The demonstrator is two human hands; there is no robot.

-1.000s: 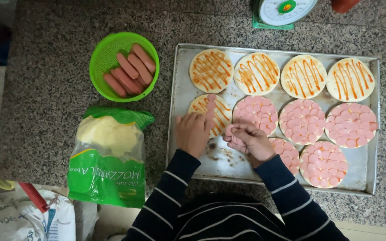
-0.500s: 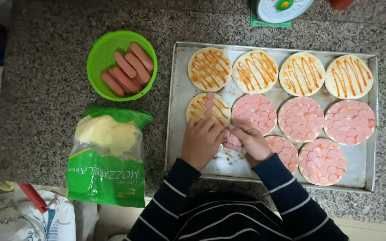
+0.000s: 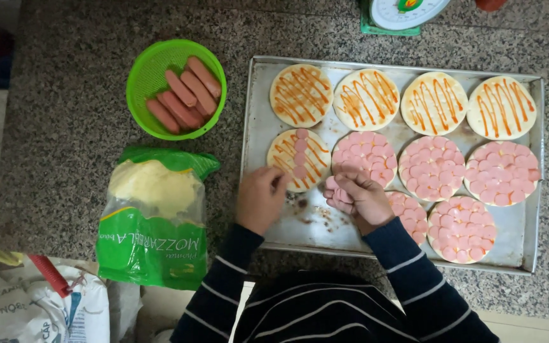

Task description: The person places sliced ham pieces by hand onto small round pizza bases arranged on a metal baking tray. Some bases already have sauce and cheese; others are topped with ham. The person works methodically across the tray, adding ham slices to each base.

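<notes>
Head view: left hand (image 3: 260, 198) curled at edge of half-topped pizza base (image 3: 298, 159) on metal tray (image 3: 255, 101). Right hand (image 3: 362, 198) cupped, gripping sausage slices (image 3: 338, 190)

Both hands sit close together, left hand (image 3: 260, 198) loosely curled, right hand (image 3: 360, 198) cupped with fingers bent inward.

Speckled grey granite bench (image 3: 96, 63). Dull silver metal baking tray (image 3: 255, 114) with brown smears. Bright green plastic round bowl (image 3: 144, 76) holding pinkish-brown sausages (image 3: 185, 95). Pale cream round dough bases (image 3: 301, 95) carrying orange zigzag sauce lines. Pink round sausage slices (image 3: 432, 168) cover other bases. Clear and green plastic bag (image 3: 154, 222) of pale yellow shredded cheese. Navy sleeves (image 3: 223, 286) with thin white stripes.
</notes>
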